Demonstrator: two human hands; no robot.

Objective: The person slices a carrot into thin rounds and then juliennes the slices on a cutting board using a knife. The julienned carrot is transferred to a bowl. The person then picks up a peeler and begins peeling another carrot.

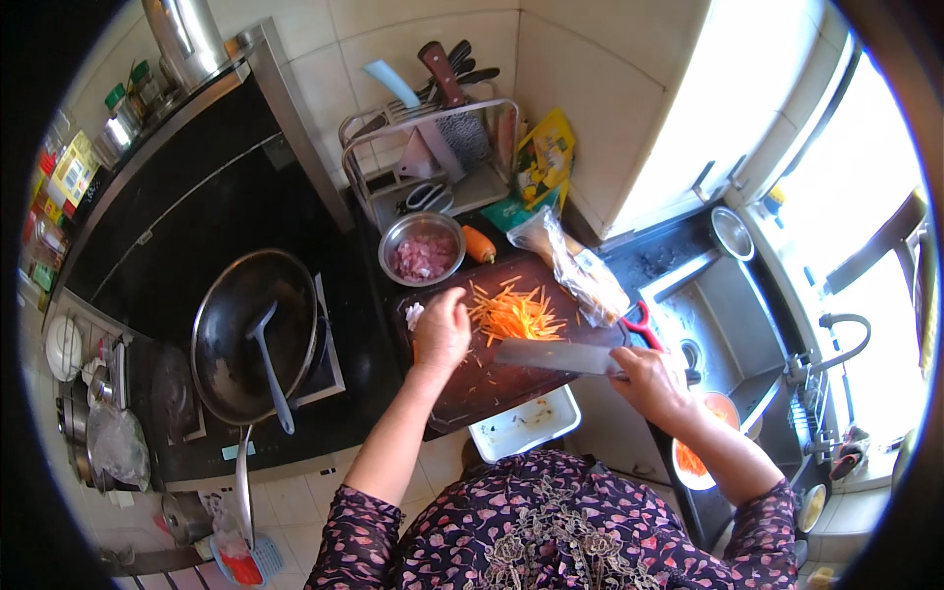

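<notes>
My right hand (653,380) grips the handle of a cleaver (557,357), whose blade lies just below a pile of shredded carrot (516,316) on a dark red-brown cutting board (472,391). To the left of the pile is my left hand (444,328), raised over the board with fingers bent; nothing shows in it, though its palm side is hidden. Small white pieces (414,316) lie beside it at the board's left edge. Behind the board are a metal bowl of cut raw meat (422,256), a whole carrot (479,244) and a clear plastic bag (579,276).
A wok (221,332) with a spatula (271,369) sits on the hob at left. A knife rack (435,158) stands behind. Red-handled scissors (646,324), a sink (737,324) and bowls with shredded carrot (693,468) are at right. A white bin (527,428) is below the board.
</notes>
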